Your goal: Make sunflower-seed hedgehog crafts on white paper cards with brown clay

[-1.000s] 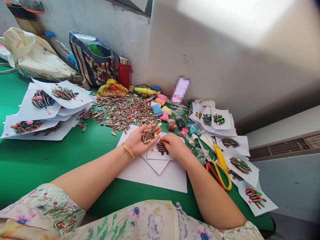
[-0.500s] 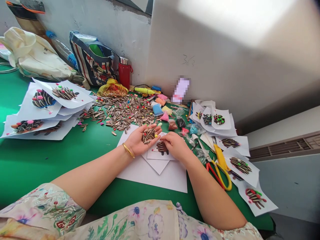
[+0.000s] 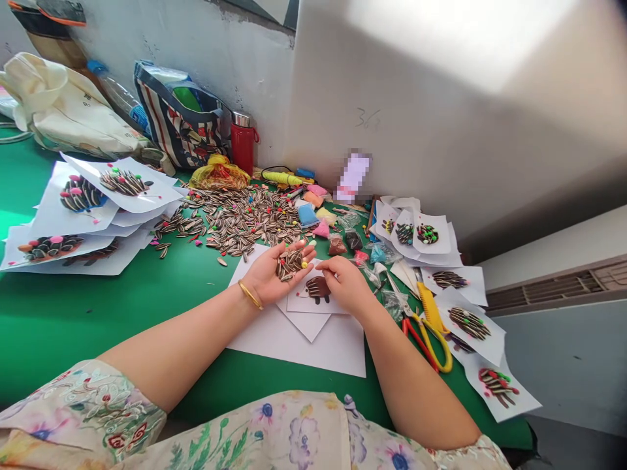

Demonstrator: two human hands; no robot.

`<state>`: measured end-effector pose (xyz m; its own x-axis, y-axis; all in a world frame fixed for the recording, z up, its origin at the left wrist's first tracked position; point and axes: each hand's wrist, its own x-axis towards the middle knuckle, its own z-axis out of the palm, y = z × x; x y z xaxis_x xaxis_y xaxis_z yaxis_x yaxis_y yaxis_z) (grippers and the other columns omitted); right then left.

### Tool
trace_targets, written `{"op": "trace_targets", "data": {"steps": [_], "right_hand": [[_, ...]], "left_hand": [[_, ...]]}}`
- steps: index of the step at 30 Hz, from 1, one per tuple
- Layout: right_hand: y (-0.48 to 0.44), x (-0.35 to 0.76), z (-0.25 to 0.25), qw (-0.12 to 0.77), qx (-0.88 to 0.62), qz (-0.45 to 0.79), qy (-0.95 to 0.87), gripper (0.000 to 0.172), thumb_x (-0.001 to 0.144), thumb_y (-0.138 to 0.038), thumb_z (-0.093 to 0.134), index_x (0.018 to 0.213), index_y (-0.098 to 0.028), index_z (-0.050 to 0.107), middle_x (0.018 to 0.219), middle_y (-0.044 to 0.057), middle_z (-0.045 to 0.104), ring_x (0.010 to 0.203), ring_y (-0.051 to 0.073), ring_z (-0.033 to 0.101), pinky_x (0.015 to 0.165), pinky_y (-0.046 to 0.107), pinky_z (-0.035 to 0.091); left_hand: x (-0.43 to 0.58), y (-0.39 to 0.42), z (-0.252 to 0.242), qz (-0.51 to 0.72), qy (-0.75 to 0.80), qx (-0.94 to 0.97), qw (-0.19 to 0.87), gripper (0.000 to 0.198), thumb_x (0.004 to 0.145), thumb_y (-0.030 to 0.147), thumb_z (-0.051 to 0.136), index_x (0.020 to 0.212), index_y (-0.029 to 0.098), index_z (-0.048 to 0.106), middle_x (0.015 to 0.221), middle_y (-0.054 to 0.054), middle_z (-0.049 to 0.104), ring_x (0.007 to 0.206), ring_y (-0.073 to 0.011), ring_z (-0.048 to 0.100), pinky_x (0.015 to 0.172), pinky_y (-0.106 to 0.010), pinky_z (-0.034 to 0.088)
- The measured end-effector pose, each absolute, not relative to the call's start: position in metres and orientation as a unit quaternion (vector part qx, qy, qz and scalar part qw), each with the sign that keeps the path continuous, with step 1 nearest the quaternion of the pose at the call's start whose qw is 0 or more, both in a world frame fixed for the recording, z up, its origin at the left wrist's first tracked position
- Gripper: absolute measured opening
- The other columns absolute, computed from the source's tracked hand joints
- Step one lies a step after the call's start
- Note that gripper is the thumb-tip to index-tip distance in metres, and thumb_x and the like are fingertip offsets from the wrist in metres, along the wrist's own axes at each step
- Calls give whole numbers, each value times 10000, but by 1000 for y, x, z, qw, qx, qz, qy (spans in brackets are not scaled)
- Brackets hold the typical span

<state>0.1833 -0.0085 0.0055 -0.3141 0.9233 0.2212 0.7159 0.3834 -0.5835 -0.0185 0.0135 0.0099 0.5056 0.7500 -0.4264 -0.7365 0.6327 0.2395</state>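
My left hand [image 3: 274, 269] is palm up, cupping a small pile of striped sunflower seeds [image 3: 290, 264]. A small yellow ball [image 3: 304, 265] lies among them near the fingers. My right hand [image 3: 345, 284] has its thumb and forefinger pinched just above a white card [image 3: 300, 305]; whatever is between the tips is too small to make out. On that card is a brown hedgehog shape [image 3: 317, 287] with several seeds set into its back as spines. Its right end is partly hidden by my right hand. Larger white paper [image 3: 294, 346] lies beneath.
Loose sunflower seeds [image 3: 245, 215] spread behind my hands, beside bagged coloured clay [image 3: 308, 215]. Scissors [image 3: 431, 339] and a yellow cutter [image 3: 432, 310] lie right. Finished hedgehog cards [image 3: 477, 320] line the right edge; more cards [image 3: 93, 225] are stacked left. A red flask [image 3: 242, 145] stands behind.
My right hand's pinched fingertips have lifted slightly away from the hedgehog, so more of its back shows. My left hand stays nearly still with the seeds.
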Motion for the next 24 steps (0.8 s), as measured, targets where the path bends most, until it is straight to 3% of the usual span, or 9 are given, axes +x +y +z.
{"op": "trace_targets", "data": {"steps": [13, 24], "right_hand": [[-5, 182, 0, 171, -502, 181, -828, 206, 855, -87, 573, 872, -222, 728, 855, 24, 646, 846, 171, 563, 787, 286, 431], [-5, 179, -2, 175, -500, 169, -831, 209, 906, -105, 560, 907, -213, 739, 864, 39, 642, 872, 177, 553, 804, 294, 423]], "left_hand": [[-18, 14, 10, 421, 249, 16, 872, 330, 1014, 335, 376, 1110, 155, 636, 1171, -147, 695, 1120, -239, 667, 933, -425, 576], [-18, 14, 10, 422, 259, 12, 869, 325, 1014, 333, 384, 1134, 156, 630, 1196, -147, 687, 1134, -248, 662, 917, -426, 584]]}}
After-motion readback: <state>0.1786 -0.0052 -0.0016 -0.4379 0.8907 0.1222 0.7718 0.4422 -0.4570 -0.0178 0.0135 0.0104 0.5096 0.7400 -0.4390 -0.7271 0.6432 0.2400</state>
